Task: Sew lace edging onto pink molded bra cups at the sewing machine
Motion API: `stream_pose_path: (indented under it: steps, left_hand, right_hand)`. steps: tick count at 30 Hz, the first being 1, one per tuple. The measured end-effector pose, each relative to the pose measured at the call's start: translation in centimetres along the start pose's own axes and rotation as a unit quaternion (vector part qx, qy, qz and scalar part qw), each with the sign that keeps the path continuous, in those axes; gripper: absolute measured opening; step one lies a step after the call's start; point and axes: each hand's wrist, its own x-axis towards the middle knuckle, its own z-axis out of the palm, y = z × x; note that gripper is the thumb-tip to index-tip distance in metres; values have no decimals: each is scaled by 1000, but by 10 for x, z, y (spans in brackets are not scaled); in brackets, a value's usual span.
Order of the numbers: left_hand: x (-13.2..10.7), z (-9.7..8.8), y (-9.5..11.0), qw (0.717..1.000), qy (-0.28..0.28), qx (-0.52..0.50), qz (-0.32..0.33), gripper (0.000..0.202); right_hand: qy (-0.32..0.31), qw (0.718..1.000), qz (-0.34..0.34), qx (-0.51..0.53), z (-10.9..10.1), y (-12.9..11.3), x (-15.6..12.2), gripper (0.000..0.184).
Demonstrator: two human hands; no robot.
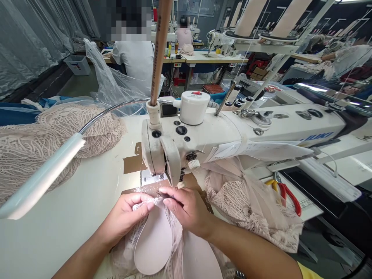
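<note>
Both my hands work just in front of the needle of a white sewing machine (221, 135). My left hand (128, 215) pinches the edge of a pale pink lace garment with a smooth padded cup (152, 244). My right hand (188, 209) is closed on a thin dark tool, likely tweezers or a small snip (164, 195), whose tip points left at the lace edge. More of the lace garment (247, 209) is bunched to the right under the machine arm.
A heap of beige lace (58, 135) lies at the left on the white table (58, 217), under a gooseneck lamp (40, 178). Red-handled pliers (290, 195) rest at the right. Thread cones stand above. Another person in a white shirt (136, 58) sits ahead.
</note>
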Motion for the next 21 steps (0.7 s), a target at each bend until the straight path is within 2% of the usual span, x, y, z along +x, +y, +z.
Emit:
stream_pose_path:
  steps: [3,4,5,7,9,11,14,17,19,21]
  left_hand:
    - [-1,3,2,999,-19,27,25,29]
    - [-1,3,2,999,-11,38,33,30]
    - [-1,3,2,998,4,45,38,31]
    - [0,3,2,997,44,47,37,32]
    - [0,1,2,997,69,36,27,32]
    - [0,-3,2,995,82,43,22,32]
    - [-1,-8,3,986,113,108,64,30]
    - [-5,-12,5,944,176,215,176,20]
    - [-8,-12,7,890,191,310,275,13]
    - [-11,-8,8,834,166,398,344,10]
  right_hand:
    - [-66,991,117,25,0,-4,4,15]
    - [-86,985,147,23,0,-4,6,10]
    - [-97,981,165,17,1,-5,7,15]
    - [-92,982,165,8,2,-5,8,24]
    - [-80,986,145,13,2,-5,9,26]
    - [-85,985,149,32,1,-5,10,23]
    - [-105,974,191,67,-2,-5,10,11]
    - [-106,973,188,77,-2,-4,9,7]
    - [-96,979,169,69,-1,-3,9,10]
    - [-84,984,146,60,1,-3,8,13]
